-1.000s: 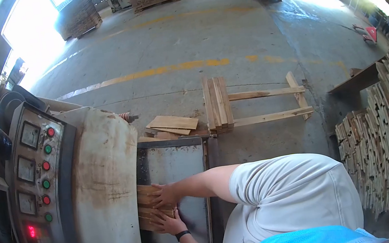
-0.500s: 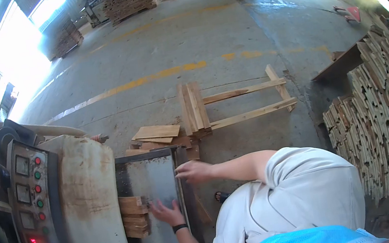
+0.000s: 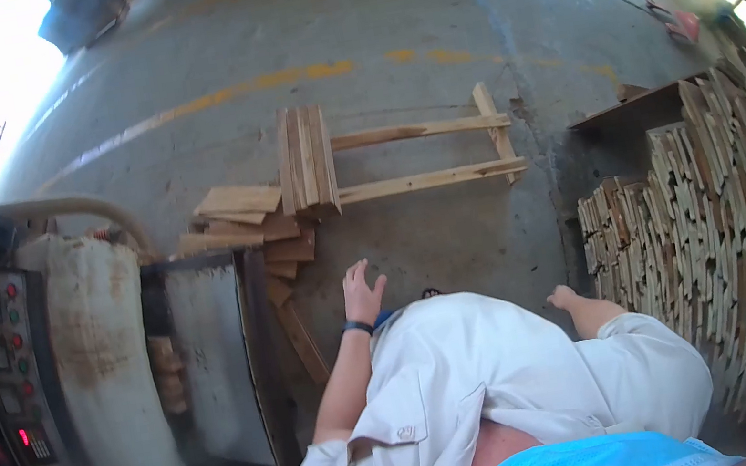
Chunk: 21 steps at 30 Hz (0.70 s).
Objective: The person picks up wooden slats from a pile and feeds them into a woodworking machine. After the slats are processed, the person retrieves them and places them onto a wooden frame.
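Note:
My left hand (image 3: 362,292), with a dark band at its wrist, is held in front of my body. Its fingers are apart and it holds nothing. It is nearest to the machine's metal table (image 3: 213,353) and the loose boards (image 3: 238,200) on the floor. My right hand (image 3: 560,297) hangs low at my right side, near the big wood stack (image 3: 683,244); its fingers are too small and blurred to make out. Several wood pieces (image 3: 167,370) lie at the machine's opening, touched by neither hand.
At the left stands the machine's control panel (image 3: 18,373) beside its stained cover (image 3: 107,359). Ahead on the floor is a wooden frame (image 3: 433,180) with upright boards (image 3: 305,161) stacked at its left end. A red cart (image 3: 681,25) is at the far right.
Both hands have moved away from the metal table, the right one far to the right. My body and view have turned right, and the wood pieces sit further into the machine.

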### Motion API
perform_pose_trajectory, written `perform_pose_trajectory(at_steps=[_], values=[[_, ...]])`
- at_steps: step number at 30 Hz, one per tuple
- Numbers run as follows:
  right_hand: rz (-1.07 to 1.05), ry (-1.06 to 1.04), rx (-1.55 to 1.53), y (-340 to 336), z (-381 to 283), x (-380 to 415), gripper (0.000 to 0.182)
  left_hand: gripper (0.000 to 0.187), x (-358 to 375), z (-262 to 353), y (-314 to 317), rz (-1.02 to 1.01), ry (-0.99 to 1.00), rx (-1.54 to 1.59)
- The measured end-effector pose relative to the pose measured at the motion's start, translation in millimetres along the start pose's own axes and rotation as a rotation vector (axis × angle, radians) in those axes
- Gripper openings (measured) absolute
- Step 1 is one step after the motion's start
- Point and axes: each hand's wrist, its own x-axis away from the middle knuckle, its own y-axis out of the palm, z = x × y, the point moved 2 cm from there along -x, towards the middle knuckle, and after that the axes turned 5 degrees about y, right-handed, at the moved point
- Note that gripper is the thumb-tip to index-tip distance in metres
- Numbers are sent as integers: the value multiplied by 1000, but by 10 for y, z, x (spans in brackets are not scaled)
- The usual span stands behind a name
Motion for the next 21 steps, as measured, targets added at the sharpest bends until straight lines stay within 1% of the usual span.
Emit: perform_pose_trajectory(at_steps=[1,2,4,6,8,10,11,12,14,15,16,17,18,19,20,21], values=[[-23,16,-44,84,98,20,47,57,-66,-8,21,2,-41,-1],[-43,6,-12,116,86,32,47,56,-147,-27,39,-5,-48,17],[-195,-172,67,182,-121,84,50,56,-301,-106,72,-8,-85,34],[-159,-147,-74,204,-457,-11,52,56,-459,-201,101,-35,-122,95],[-139,-244,-131,59,-991,-197,55,55,-644,-308,102,-62,-177,103],[-64,-289,-217,-198,-1609,-431,55,54,-841,-508,132,-67,-223,124],[-23,-338,-284,-394,-1930,-480,50,54,-936,-622,148,-75,-238,130],[18,-386,-348,-645,-2249,-478,45,53,-1034,-755,164,-53,-290,199],[23,-388,-391,-1154,-2898,-469,49,52,-1262,-1167,256,-31,-357,277],[12,-378,-373,-1311,-3178,-507,49,50,-1327,-1483,404,9,-460,420],[21,-426,-434,-1441,-3421,-556,50,48,-1371,-1733,515,51,-568,564],[29,-476,-495,-1557,-3669,-612,50,48,-1453,-1921,547,52,-593,577],[16,-467,-473,-1675,-3930,-641,50,45,-1535,-2133,589,48,-757,691],[-22,-511,-529,-1771,-4170,-614,48,42,-1572,-2300,656,40,-928,804],[-62,-552,-586,-1820,-4373,-599,46,42,-1632,-2391,690,39,-960,816],[-83,-541,-563,-1826,-4551,-648,46,40,-1708,-2480,712,74,-1065,889]])
